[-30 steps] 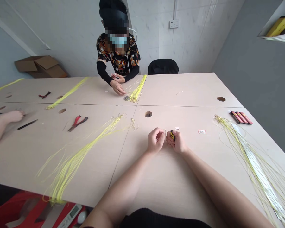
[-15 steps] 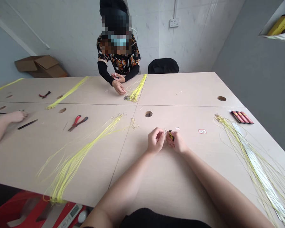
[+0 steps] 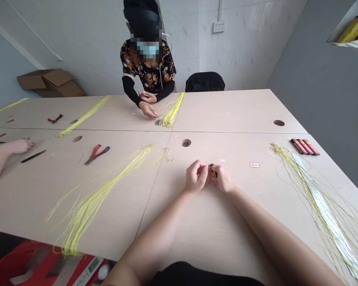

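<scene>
Right hand (image 3: 222, 180): fingers closed around a small black-and-yellow tool (image 3: 212, 170), held just above the worktop (image 3: 241, 115) midway along its near half. Left hand (image 3: 196, 176): fingertips pinched together beside the tool; what they pinch is too small to tell. Yellow strands (image 3: 104, 190) lie toward the left near edge; red-handled pliers (image 3: 97, 154) beyond them.

Both hands meet above the counter (image 3: 226, 222): right hand (image 3: 223, 180) pinches a small yellow-black tool (image 3: 212, 169), touching left hand (image 3: 196, 176).
</scene>
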Available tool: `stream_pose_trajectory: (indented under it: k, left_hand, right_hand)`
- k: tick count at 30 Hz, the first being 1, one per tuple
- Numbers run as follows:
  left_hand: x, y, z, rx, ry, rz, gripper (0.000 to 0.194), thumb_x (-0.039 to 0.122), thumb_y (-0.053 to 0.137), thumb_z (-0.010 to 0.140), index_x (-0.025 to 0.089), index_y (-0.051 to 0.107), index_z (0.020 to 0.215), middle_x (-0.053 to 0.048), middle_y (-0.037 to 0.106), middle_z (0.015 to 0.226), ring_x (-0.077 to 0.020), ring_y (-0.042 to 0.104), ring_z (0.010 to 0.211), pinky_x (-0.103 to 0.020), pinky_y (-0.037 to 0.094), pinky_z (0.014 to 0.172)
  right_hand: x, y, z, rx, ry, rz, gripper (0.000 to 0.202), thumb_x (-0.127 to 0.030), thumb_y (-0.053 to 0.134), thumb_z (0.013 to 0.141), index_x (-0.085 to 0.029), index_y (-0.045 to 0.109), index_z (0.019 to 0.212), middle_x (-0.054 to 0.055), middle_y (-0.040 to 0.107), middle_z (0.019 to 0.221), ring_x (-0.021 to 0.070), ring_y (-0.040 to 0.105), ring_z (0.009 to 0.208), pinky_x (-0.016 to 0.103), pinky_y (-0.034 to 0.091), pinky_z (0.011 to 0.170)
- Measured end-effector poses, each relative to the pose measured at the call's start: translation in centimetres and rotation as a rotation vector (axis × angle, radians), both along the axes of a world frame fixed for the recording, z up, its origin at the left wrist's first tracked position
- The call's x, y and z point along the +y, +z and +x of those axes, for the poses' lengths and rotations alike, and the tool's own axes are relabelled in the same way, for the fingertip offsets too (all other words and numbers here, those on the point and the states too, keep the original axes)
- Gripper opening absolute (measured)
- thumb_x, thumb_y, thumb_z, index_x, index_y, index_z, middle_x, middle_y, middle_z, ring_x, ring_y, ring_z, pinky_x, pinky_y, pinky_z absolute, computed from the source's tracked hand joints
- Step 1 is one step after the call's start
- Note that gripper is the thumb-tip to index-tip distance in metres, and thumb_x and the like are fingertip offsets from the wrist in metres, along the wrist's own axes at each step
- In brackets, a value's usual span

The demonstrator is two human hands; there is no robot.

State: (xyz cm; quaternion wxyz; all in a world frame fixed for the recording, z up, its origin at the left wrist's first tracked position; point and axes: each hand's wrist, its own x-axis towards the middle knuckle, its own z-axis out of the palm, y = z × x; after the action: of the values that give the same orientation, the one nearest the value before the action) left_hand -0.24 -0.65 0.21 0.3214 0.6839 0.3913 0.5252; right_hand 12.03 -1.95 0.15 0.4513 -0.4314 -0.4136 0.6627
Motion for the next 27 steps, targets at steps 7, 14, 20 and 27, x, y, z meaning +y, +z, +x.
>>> stream_pose_trajectory:
  k: [7,14,20,27]
  left_hand:
    - [-0.03,-0.04,-0.09,-0.016,-0.022,0.006,0.025,0.03,0.05,0.088,0.016,0.05,0.067,0.003,0.044,0.057,-0.0076,0.038,0.051,-0.021,0.03,0.05]
    - [-0.02,0.25,-0.05,-0.007,-0.015,-0.004,0.027,0.033,0.05,0.088,0.016,0.05,0.066,0.003,0.046,0.056,-0.0077,0.039,0.05,-0.021,0.03,0.049]
    - [0.12,0.37,-0.04,-0.019,-0.009,-0.031,0.029,0.035,0.051,0.087,0.017,0.048,0.064,0.004,0.042,0.052,-0.0073,0.036,0.048,-0.021,0.028,0.048]
    - [0.29,0.21,-0.03,-0.003,-0.022,-0.068,0.028,0.034,0.052,0.084,0.017,0.048,0.063,0.004,0.041,0.052,-0.0076,0.036,0.049,-0.021,0.029,0.048]
  right_hand:
    - [0.12,-0.32,0.08,-0.009,0.002,-0.009,0.036,-0.044,0.038,0.082,-0.021,0.03,0.056,-0.003,0.022,0.047,0.0089,0.019,0.043,0.025,0.019,0.041]
    - [0.28,-0.69,0.2,0.037,-0.006,0.079,0.041,-0.052,0.046,0.081,-0.021,0.033,0.058,-0.006,0.023,0.046,0.0075,0.02,0.041,0.024,0.02,0.041]
    - [0.24,-0.02,0.18,0.057,-0.118,0.115,0.03,-0.04,0.057,0.074,-0.02,0.038,0.061,-0.007,0.026,0.046,0.0061,0.022,0.042,0.022,0.023,0.041]
    - [0.7,-0.54,0.44,-0.014,-0.222,0.136,0.027,-0.041,0.063,0.072,-0.018,0.057,0.085,-0.008,0.033,0.047,0.0066,0.027,0.042,0.022,0.027,0.042]
